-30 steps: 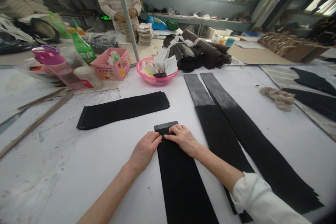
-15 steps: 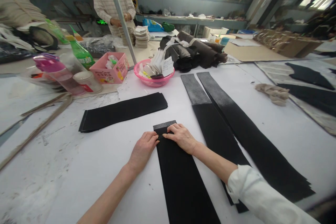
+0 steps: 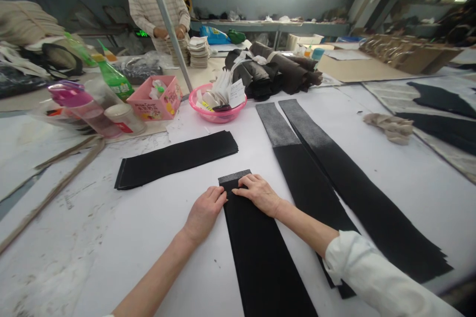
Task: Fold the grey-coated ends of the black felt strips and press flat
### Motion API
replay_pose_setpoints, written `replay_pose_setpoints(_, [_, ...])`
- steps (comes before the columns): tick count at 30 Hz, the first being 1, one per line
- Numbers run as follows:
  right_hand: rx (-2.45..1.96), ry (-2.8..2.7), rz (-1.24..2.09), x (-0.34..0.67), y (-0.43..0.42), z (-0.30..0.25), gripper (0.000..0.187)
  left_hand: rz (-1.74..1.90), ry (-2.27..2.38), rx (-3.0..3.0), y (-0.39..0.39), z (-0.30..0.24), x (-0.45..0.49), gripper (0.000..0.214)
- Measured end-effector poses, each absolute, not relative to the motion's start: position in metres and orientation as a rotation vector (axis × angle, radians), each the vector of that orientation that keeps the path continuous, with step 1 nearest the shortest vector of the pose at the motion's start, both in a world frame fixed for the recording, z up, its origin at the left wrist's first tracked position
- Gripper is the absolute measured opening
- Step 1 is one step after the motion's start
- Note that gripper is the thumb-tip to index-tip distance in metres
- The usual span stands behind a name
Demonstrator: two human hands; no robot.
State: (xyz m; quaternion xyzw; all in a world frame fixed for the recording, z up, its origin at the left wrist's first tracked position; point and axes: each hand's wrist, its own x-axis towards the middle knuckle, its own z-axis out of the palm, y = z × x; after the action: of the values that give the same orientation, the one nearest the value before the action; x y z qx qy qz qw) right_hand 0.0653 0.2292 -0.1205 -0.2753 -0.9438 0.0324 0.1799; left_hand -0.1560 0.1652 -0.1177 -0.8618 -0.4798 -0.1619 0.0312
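Note:
A long black fabric strip (image 3: 266, 257) lies in front of me on the white table, its far end showing a grey band. At its left edge, just below that band, my left hand (image 3: 206, 209) is closed on the fabric with fingers pressed together. My right hand (image 3: 260, 195) reaches over the strip from the right, thumb and fingers closed on the cloth near the same end. Between the two sets of fingertips is a small gap. To the right lie two stacks of longer strips, the nearer stack (image 3: 308, 178) and the outer stack (image 3: 357, 198), both with grey far ends.
A folded black stack (image 3: 176, 159) lies at left. Beyond it stand a pink basin (image 3: 217, 115) with white tags, a pink box (image 3: 156, 101) and bottles. Dark rolled material (image 3: 271, 72) sits farther back. A person (image 3: 156, 15) handles stacked pieces across the table.
Both hands keep nearly the same place on the strip. The whole view has shifted slightly; the person across still handles the stacked pieces.

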Motion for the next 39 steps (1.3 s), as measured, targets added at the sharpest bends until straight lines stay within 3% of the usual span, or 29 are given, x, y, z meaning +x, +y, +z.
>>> replay_pose_setpoints(17, [-0.569,-2.786,0.033,0.077,0.249,-0.108,0.018,-0.514,-1.678,-2.596,0.161,-0.119,-0.123,0.016])
replay_pose_setpoints(23, [-0.529,-2.809,0.031,0.084,0.254,-0.108,0.020,-0.384,-1.742,-2.626,0.164,-0.111,-0.120,0.030])
replay_pose_setpoints(33, [-0.557,-2.804,-0.028,0.082,0.250,-0.113,0.020,-0.166,-1.582,-2.638,0.169,-0.101,-0.113,0.027])
replay_pose_setpoints(39, [-0.547,-2.819,-0.038,0.087,0.253,-0.109,0.020,-0.075,-1.517,-2.582,0.167,-0.101,-0.110,0.036])
